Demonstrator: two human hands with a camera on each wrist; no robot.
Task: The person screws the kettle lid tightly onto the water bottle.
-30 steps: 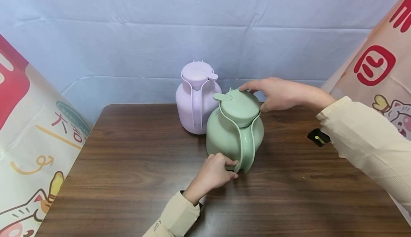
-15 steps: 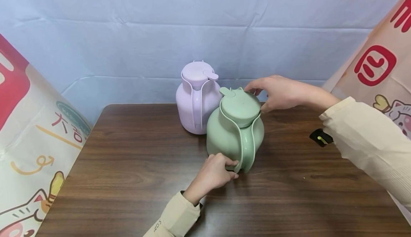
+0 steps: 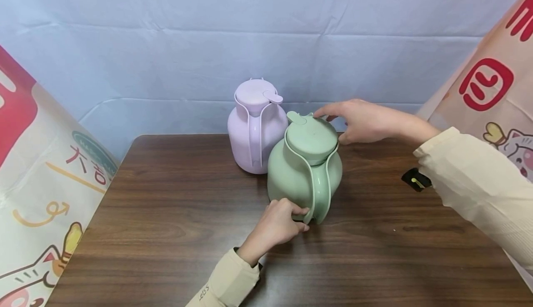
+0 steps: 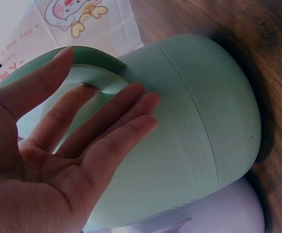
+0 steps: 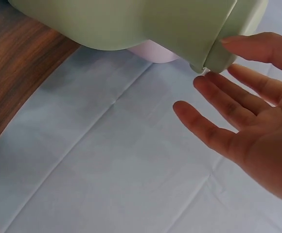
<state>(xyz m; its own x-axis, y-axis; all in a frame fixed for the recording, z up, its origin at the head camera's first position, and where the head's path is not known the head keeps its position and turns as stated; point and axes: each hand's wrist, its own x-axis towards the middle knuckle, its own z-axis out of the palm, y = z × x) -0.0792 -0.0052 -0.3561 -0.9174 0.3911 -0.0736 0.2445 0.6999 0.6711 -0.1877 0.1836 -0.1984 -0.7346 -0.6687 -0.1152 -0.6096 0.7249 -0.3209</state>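
Note:
A light green vacuum jug (image 3: 287, 177) stands upright on the table, its handle (image 3: 320, 191) facing the front. My left hand (image 3: 279, 224) pinches the lower handle between thumb and index finger; in the left wrist view the other fingers lie along the jug's body (image 4: 189, 121). At the top, my right hand (image 3: 362, 121) holds the round lid (image 3: 314, 138) by its right and back edge. In the right wrist view the thumb presses one side of the lid (image 5: 231, 46), with fingers at the other side. A flat tab (image 3: 295, 117) on the lid points to the back left.
A lilac jug (image 3: 243, 133) of similar shape stands just behind and left of the green one. The brown wooden table (image 3: 166, 214) ends at a pale blue cloth (image 3: 166, 57). Printed sheets (image 3: 491, 85) hang at both sides.
The green lid has turned clockwise as seen from above, its tab swinging from the left to the back left. My right hand shifted slightly on the lid; the left hand stayed still.

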